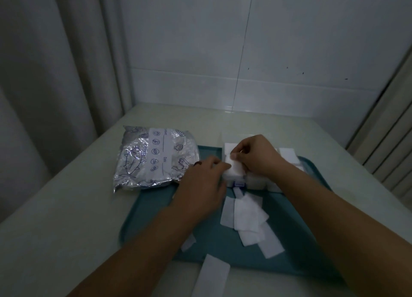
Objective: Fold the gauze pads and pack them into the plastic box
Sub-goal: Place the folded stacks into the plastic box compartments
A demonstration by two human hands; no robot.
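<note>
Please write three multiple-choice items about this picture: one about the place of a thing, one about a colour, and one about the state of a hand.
1. Where does the silver printed bag lie?
A. left of the plastic box
B. inside the box
C. on the gauze pieces

2. What colour is the tray?
A. red
B. teal
C. yellow

3. What does the right hand do?
A. hangs idle
B. grips the bag
C. pinches a folded gauze pad over the box

Answers:
1 A, the bag lies at the tray's left edge.
2 B, the bare rim is blue-green.
3 C, its fingers curl on the white pad.
</note>
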